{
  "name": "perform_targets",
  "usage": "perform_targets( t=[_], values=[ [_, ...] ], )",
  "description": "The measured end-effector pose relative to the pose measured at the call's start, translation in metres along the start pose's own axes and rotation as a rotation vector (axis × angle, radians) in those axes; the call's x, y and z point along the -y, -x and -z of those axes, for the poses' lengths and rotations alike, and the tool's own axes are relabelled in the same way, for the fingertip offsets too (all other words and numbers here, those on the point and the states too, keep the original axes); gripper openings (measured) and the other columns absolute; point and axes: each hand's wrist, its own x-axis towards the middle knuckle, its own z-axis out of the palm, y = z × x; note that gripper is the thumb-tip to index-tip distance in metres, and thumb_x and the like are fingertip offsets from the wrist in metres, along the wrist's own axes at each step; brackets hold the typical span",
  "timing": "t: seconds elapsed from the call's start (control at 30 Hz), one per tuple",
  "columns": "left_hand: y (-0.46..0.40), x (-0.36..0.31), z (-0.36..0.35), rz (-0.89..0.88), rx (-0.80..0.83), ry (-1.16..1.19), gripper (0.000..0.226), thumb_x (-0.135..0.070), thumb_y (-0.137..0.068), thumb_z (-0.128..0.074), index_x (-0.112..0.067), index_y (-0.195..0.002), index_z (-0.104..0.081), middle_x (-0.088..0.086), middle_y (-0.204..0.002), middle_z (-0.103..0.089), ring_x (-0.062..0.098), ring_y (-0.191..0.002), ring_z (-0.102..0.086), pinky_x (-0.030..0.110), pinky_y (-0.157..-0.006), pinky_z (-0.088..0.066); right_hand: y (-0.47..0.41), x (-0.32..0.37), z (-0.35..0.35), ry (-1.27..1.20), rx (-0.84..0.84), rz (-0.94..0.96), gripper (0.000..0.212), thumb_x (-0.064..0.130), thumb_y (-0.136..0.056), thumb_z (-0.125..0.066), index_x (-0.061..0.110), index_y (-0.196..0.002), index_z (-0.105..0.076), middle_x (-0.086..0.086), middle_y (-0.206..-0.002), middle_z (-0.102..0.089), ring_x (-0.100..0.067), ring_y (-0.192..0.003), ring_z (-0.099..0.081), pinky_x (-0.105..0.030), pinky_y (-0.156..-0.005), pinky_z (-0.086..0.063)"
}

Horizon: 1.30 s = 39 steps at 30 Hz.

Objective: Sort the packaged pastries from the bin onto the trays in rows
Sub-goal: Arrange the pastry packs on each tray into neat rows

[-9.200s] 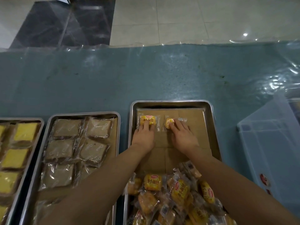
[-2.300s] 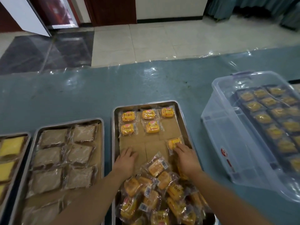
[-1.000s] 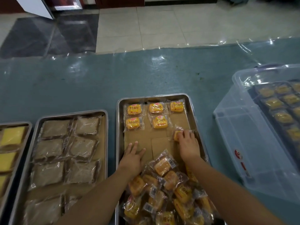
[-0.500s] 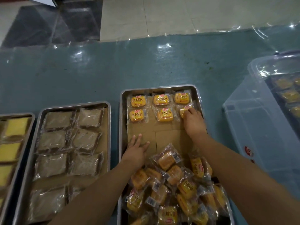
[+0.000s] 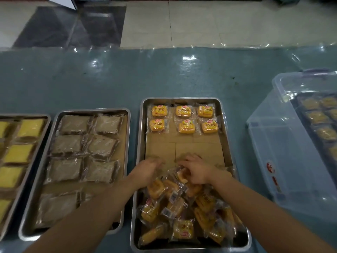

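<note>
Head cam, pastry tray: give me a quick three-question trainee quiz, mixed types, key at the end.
1. How many yellow packets lie in neat rows at the far end of the middle tray?
2. True or false: both rows hold three packets.
3. Where are the left hand and right hand? A) in the clear bin B) at the loose pile on the middle tray C) on the brown packets

Key: 1) six 2) true 3) B
</note>
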Motion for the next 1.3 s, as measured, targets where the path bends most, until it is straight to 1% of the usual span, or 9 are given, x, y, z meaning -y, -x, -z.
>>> perform_targets(
  t=[0.17,0.33,0.5,0.67,0.8,0.9,1.1,1.2,1.3],
  values=[
    [0.008,-0.017,0.007,-0.141,0.445,-0.057,0.065,-0.032,-0.080,-0.072,-0.041,-0.140,-0.047,-0.007,-0.133,-0.049,0.016,-0.124,-0.046,0.040,-0.107,-0.044,-0.003,0.005,0.002,0.114,0.026,-0.060,0.082,0.029,-0.089,-0.066,0.033,-0.157,-0.022,0.000,-0.165,-0.019,-0.030,-0.152,-0.013,-0.049,-0.122,-0.012],
    [0.012,-0.013,0.009,-0.173,0.411,-0.309,0.086,-0.038,-0.081,-0.076,-0.035,-0.153,-0.030,-0.003,-0.149,-0.040,0.024,-0.135,-0.038,0.044,-0.113,-0.034,-0.002,0.013,0.011,0.184,0.049,-0.114,0.071,0.029,-0.089,-0.067,0.028,-0.152,-0.037,-0.004,-0.161,-0.027,-0.031,-0.149,-0.020,-0.051,-0.121,-0.017],
    [0.022,-0.010,0.012,-0.175,0.324,-0.420,0.068,-0.043,-0.084,-0.073,-0.030,-0.144,-0.045,0.003,-0.137,-0.053,0.026,-0.130,-0.043,0.044,-0.110,-0.028,0.006,0.014,0.022,0.195,-0.090,-0.218,0.032,0.025,-0.095,-0.060,0.019,-0.127,-0.062,-0.004,-0.139,-0.046,-0.026,-0.133,-0.040,-0.047,-0.118,-0.027],
    [0.029,-0.006,0.018,-0.119,0.300,-0.366,0.058,-0.049,-0.084,-0.072,-0.026,-0.134,-0.052,0.001,-0.134,-0.055,0.022,-0.129,-0.040,0.043,-0.115,-0.028,0.022,0.010,0.017,0.089,-0.322,-0.245,0.061,0.005,-0.086,-0.064,0.027,-0.141,-0.048,-0.001,-0.147,-0.039,-0.026,-0.134,-0.040,-0.045,-0.116,-0.033],
    [0.023,-0.009,0.035,-0.118,0.240,-0.284,0.028,-0.043,-0.085,-0.074,-0.027,-0.103,-0.061,-0.006,-0.101,-0.062,0.017,-0.096,-0.058,0.032,-0.081,-0.045,0.037,0.006,-0.009,0.074,-0.183,-0.229,0.049,0.016,-0.096,-0.054,0.029,-0.143,-0.050,0.004,-0.153,-0.040,-0.022,-0.134,-0.042,-0.044,-0.113,-0.039],
    [0.013,-0.011,0.050,-0.046,0.194,-0.156,0.030,-0.038,-0.085,-0.075,-0.028,-0.107,-0.058,-0.011,-0.098,-0.056,0.011,-0.089,-0.056,0.026,-0.069,-0.045,0.043,0.003,-0.018,0.054,-0.250,-0.227,0.050,0.017,-0.098,-0.052,0.032,-0.146,-0.048,0.007,-0.153,-0.042,-0.020,-0.134,-0.045,-0.043,-0.114,-0.037],
    [-0.007,-0.015,0.068,-0.002,-0.023,-0.002,0.034,-0.033,-0.083,-0.076,-0.029,-0.111,-0.057,-0.009,-0.110,-0.053,0.011,-0.102,-0.054,0.036,-0.091,-0.052,0.037,0.004,-0.014,-0.012,-0.361,-0.261,0.035,0.023,-0.099,-0.052,0.032,-0.131,-0.061,0.008,-0.142,-0.050,-0.018,-0.123,-0.049,-0.039,-0.107,-0.043],
    [-0.011,-0.017,0.055,-0.022,-0.275,-0.234,0.043,-0.030,-0.088,-0.070,-0.029,-0.128,-0.052,-0.007,-0.128,-0.048,0.016,-0.121,-0.043,0.035,-0.104,-0.042,0.031,0.004,-0.011,-0.010,-0.413,-0.273,0.027,0.025,-0.098,-0.054,0.027,-0.122,-0.066,0.004,-0.141,-0.049,-0.023,-0.121,-0.049,-0.041,-0.105,-0.043],
    [-0.008,-0.012,0.028,-0.026,-0.125,-0.417,0.059,-0.032,-0.093,-0.065,-0.029,-0.146,-0.041,0.003,-0.152,-0.032,0.028,-0.143,-0.026,0.047,-0.121,-0.024,0.026,0.004,-0.012,-0.015,-0.405,-0.270,0.027,0.024,-0.098,-0.053,0.026,-0.123,-0.064,0.002,-0.143,-0.046,-0.025,-0.128,-0.044,-0.044,-0.110,-0.040]
  ],
)
